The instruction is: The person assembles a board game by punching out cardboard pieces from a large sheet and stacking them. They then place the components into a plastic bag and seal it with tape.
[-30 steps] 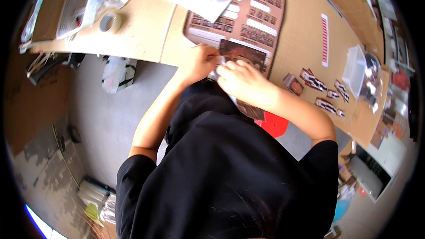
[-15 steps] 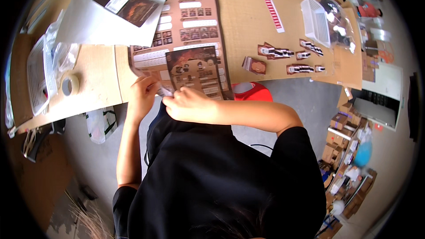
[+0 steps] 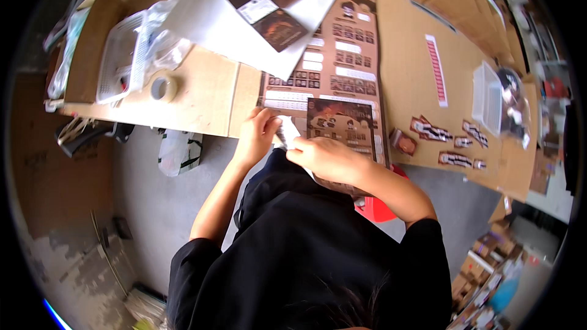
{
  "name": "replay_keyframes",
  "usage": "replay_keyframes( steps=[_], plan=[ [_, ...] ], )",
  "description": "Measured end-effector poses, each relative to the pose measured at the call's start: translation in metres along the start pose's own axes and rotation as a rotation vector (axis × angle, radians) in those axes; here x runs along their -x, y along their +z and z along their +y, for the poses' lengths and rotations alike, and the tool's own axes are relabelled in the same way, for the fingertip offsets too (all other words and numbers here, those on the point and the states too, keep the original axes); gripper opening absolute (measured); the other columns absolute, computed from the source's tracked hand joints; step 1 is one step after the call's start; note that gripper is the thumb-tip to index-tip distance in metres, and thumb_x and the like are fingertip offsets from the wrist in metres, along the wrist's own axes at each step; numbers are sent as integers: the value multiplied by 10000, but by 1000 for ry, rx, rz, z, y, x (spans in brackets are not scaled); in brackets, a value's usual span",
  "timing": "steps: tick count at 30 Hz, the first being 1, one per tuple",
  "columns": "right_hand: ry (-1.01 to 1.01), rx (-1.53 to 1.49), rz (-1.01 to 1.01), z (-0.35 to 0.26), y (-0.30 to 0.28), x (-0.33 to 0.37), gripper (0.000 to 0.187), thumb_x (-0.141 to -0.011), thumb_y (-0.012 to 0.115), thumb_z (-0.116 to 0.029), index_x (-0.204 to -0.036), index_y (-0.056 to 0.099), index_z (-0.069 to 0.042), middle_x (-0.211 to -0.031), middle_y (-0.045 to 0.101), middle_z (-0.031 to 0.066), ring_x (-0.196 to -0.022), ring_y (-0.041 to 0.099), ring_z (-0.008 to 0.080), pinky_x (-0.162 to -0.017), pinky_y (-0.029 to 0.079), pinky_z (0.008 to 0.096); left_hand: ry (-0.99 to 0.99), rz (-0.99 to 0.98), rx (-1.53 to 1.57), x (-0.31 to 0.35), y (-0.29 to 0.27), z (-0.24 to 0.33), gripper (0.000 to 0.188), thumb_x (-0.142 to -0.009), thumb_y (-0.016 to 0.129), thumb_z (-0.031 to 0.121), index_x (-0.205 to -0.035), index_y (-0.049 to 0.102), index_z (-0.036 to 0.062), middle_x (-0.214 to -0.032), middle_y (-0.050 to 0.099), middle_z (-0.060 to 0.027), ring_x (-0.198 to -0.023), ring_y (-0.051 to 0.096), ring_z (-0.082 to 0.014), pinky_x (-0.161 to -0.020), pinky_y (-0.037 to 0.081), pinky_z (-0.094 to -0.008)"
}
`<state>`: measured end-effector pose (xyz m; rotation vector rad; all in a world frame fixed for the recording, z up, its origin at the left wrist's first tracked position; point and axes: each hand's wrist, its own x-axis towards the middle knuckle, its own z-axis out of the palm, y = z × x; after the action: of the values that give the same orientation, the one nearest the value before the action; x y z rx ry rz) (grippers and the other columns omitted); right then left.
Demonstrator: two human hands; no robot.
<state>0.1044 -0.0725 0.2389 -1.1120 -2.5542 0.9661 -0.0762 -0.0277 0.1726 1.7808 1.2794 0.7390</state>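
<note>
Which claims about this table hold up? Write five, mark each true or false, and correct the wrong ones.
1. The left hand and the right hand both grip a white piece. True.
2. The tape roll lies to the right of the brown printed sheet. False: the tape roll lies to its left.
3. A red-and-white striped strip lies to the right of the brown printed sheet. True.
4. The white sheet is tucked under the brown printed sheet. False: the white sheet overlaps it from above.
5. A dark printed piece lies on the white sheet. True.
</note>
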Motion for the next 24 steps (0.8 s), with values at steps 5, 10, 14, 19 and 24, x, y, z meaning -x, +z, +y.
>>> replay_keyframes(
  steps=[5,10,14,19,24],
  plan=[
    [-198,203,177,16,10,-11,92,-763,550,-87,-834,560,-29,-795,518,85,-683,578,231,-629,492,323,-18,54,28,12,5,-2,780,-592,763,174,-1211,325,-8,-1172,335,-176,-1028,430,-280,-722,476,-294],
    [-315,226,287,16,22,-16,53,-721,550,-42,-714,498,-37,-737,482,76,-636,584,191,-604,495,309,-150,127,239,27,20,-17,1022,-620,762,188,-1362,71,59,-1338,191,-200,-1156,379,-304,-824,459,-330],
    [-375,211,269,17,25,-17,55,-726,550,-44,-713,498,-33,-754,482,84,-656,584,194,-611,491,312,-367,-29,768,29,11,-1,986,-670,718,118,-1369,22,126,-1243,382,-138,-1036,491,-215,-843,431,-326],
    [-360,58,105,24,24,-19,50,-751,530,-44,-761,507,-2,-816,486,125,-719,585,252,-641,482,351,-244,-9,620,31,19,-24,746,-688,681,68,-1282,229,57,-1121,470,-89,-1001,485,-161,-831,427,-316],
    [-324,-129,-43,33,30,-25,120,-752,473,14,-866,511,20,-878,497,165,-784,567,323,-683,472,381,-199,-4,679,37,21,-34,778,-695,657,22,-1305,175,33,-1110,461,-95,-1034,452,-163,-875,393,-315]
  ],
)
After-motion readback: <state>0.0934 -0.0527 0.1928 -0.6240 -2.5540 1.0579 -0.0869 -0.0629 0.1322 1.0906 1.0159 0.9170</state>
